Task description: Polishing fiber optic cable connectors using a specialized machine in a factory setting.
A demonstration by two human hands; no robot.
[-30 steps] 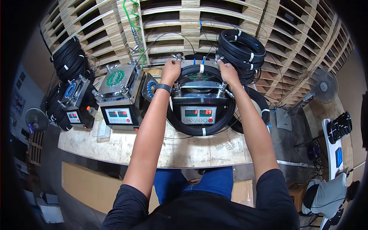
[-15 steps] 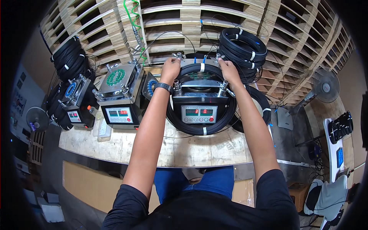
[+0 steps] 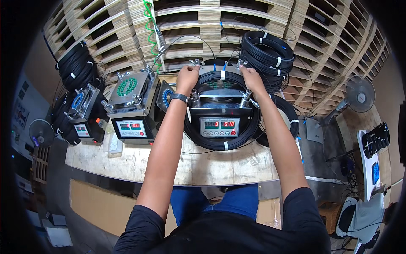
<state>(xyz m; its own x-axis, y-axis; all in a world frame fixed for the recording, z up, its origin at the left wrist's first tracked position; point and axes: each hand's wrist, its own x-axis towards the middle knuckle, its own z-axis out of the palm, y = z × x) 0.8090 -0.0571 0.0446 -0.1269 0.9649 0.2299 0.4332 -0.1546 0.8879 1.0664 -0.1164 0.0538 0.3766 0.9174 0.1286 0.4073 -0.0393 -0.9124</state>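
Note:
Both arms reach out to a fiber polishing machine (image 3: 220, 111) with a lit display panel (image 3: 219, 127). My left hand (image 3: 187, 78) is closed round a metal clamp knob (image 3: 197, 62) at the machine's back left corner. At the back right corner, my right hand (image 3: 253, 78) grips the matching clamp knob (image 3: 241, 63). A coil of black cable (image 3: 225, 145) tied with white tape rings the front of the machine. Two blue connectors (image 3: 224, 67) stand up between my hands. My fingertips are partly hidden behind the knobs.
To the left stand another polishing machine (image 3: 132, 111) with green parts on top and a smaller one (image 3: 83, 114). Stacked black cable coils (image 3: 268, 55) sit at the back right. A bottle with an orange cap (image 3: 101, 122), wooden pallets (image 3: 190, 23) and a fan (image 3: 359, 96) surround the bench.
The red digits on the front machine's display have changed, and those on the machine to its left look different too. My hands stay on the same knobs with hardly any movement.

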